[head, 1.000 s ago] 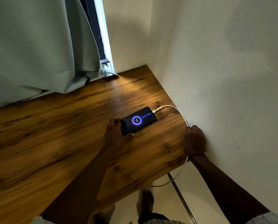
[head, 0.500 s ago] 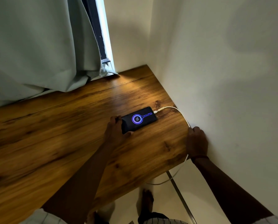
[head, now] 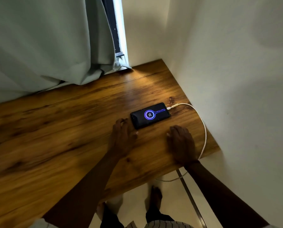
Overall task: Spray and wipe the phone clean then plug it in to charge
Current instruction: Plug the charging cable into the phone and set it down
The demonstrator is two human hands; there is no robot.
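Observation:
A black phone lies flat on the wooden table, its screen lit with a purple charging ring. A white cable is plugged into the phone's right end, curves along the wall and drops over the table's front edge. My left hand rests flat on the table just left of and below the phone, fingers apart, not holding it. My right hand lies flat on the table below the phone's right end, between phone and cable, holding nothing.
A pale wall bounds the table on the right. A grey-green curtain hangs over the back left edge beside a bright window gap. Below the front edge are the floor and my bare feet.
My left hand has let go of the phone's near end and drawn back. My right hand has left the cable at the wall edge and moved left onto the table.

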